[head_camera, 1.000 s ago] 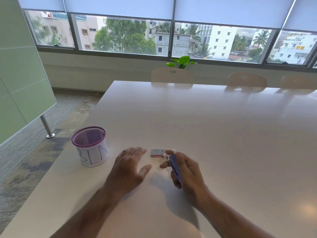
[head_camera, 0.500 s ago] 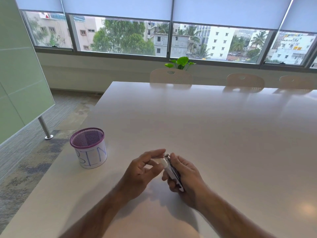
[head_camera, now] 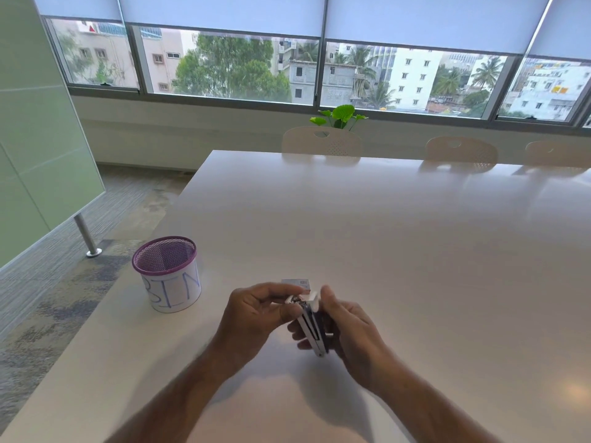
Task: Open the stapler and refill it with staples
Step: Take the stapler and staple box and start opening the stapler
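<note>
A small white and blue stapler (head_camera: 311,327) is held just above the white table (head_camera: 399,251), tilted with its front end pointing away from me. My right hand (head_camera: 348,327) wraps around its body from the right. My left hand (head_camera: 256,310) pinches the stapler's front end between thumb and fingers. A small staple box (head_camera: 297,283) lies on the table just beyond my fingers, partly hidden by them.
A purple mesh cup with a paper label reading BIN (head_camera: 168,273) stands near the table's left edge. Several chairs (head_camera: 321,140) line the far side. A green panel (head_camera: 38,139) on a metal leg stands on the floor at left.
My left hand lifted off the table and came to the stapler's front end, where it now pinches it. The right hand raised and turned the stapler slightly.
</note>
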Demonstrator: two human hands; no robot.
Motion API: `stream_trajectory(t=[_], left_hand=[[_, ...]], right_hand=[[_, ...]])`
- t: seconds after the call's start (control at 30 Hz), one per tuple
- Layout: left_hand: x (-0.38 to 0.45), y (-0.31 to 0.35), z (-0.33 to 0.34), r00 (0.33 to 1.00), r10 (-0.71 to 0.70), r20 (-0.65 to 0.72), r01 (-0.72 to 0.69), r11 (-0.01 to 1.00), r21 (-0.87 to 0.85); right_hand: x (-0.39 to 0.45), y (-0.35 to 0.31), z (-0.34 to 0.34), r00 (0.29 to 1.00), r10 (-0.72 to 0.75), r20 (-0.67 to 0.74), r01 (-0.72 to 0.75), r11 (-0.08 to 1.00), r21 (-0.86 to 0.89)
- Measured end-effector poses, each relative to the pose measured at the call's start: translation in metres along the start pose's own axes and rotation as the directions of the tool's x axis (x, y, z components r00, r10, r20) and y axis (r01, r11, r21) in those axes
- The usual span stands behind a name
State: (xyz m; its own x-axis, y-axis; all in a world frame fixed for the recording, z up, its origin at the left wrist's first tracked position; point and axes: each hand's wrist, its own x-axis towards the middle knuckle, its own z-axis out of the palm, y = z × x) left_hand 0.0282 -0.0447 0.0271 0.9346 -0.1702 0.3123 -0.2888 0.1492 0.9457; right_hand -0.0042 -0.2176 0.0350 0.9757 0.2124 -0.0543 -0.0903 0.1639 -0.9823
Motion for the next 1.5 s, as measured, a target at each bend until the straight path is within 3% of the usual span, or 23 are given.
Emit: stream_trajectory(t=[0.13, 0.23, 0.5, 0.63, 0.8, 1.07, 1.3, 1.37, 1.43, 1.5], left_hand=[[0.0, 0.002, 0.004, 1.0, 0.011, -0.023, -0.012, 0.999, -0.043], [0.0, 0.004, 0.006, 0.999, 0.041, 0.0, -0.041, 0.999, 0.013], [-0.001, 0.004, 0.011, 0.994, 0.071, 0.088, -0.077, 0.994, 0.073], [-0.004, 0.001, 0.016, 0.99, 0.019, 0.138, -0.031, 0.996, 0.083], [-0.011, -0.004, 0.03, 0.976, -0.074, 0.206, 0.082, 0.996, -0.027], [-0.01, -0.012, 0.036, 0.996, -0.066, 0.061, 0.056, 0.987, 0.149], [-0.015, -0.006, 0.043, 0.996, 0.087, 0.009, -0.088, 0.981, 0.173], [-0.014, -0.006, 0.043, 0.995, 0.079, -0.063, -0.07, 0.989, 0.128], [-0.007, -0.002, 0.036, 0.979, -0.021, -0.204, 0.018, 1.0, -0.018], [0.0, 0.0, 0.027, 0.966, -0.086, -0.244, 0.055, 0.989, -0.134]], right_hand=[[-0.002, -0.002, 0.002, 0.985, -0.173, 0.001, 0.166, 0.944, -0.286], [0.0, -0.005, 0.001, 0.971, -0.233, -0.044, 0.193, 0.885, -0.423], [-0.003, -0.016, -0.002, 0.96, -0.268, -0.08, 0.212, 0.885, -0.414], [-0.003, -0.015, 0.001, 0.934, -0.345, -0.094, 0.243, 0.806, -0.54], [-0.001, -0.01, 0.006, 0.892, -0.451, -0.02, 0.323, 0.668, -0.671], [0.002, -0.003, 0.004, 0.836, -0.547, -0.038, 0.374, 0.62, -0.689], [0.002, -0.003, 0.01, 0.797, -0.604, -0.023, 0.437, 0.601, -0.67], [0.001, -0.004, 0.011, 0.798, -0.601, -0.043, 0.432, 0.619, -0.656], [0.002, -0.004, 0.007, 0.815, -0.558, -0.154, 0.381, 0.717, -0.583], [0.006, -0.004, 0.002, 0.831, -0.505, -0.234, 0.343, 0.796, -0.499]])
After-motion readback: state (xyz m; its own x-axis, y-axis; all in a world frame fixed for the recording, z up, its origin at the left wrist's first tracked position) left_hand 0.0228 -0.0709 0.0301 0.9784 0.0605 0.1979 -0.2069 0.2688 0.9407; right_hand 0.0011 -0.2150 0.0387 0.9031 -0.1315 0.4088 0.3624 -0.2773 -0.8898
